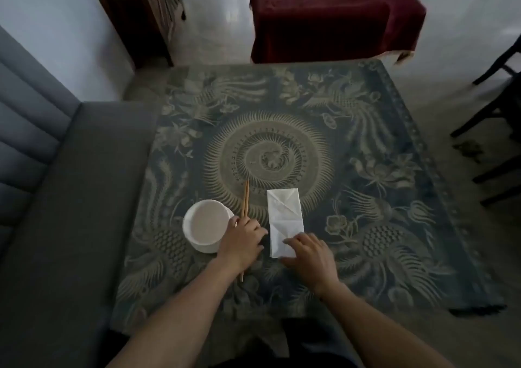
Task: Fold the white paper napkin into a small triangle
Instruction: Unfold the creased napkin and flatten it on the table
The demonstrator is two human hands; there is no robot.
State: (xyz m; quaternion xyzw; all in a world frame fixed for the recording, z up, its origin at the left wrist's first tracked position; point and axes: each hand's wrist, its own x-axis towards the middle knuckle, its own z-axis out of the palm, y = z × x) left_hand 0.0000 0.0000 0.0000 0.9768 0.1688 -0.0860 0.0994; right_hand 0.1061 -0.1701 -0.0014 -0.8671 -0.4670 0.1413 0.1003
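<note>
The white paper napkin (284,217) lies flat on the patterned tablecloth as a long rectangle with diagonal creases at its far end. My right hand (308,255) rests on its near end, fingertips and thumb touching the paper's near corner. My left hand (242,241) lies palm down to the left of the napkin, on top of a pair of wooden chopsticks (245,197), with fingers loosely curled and nothing gripped that I can see.
A white bowl (207,224) stands just left of my left hand. The dark patterned tablecloth (366,184) covers the table. A grey sofa (56,184) runs along the left; a red-covered table (324,21) and dark chair legs (493,114) stand beyond.
</note>
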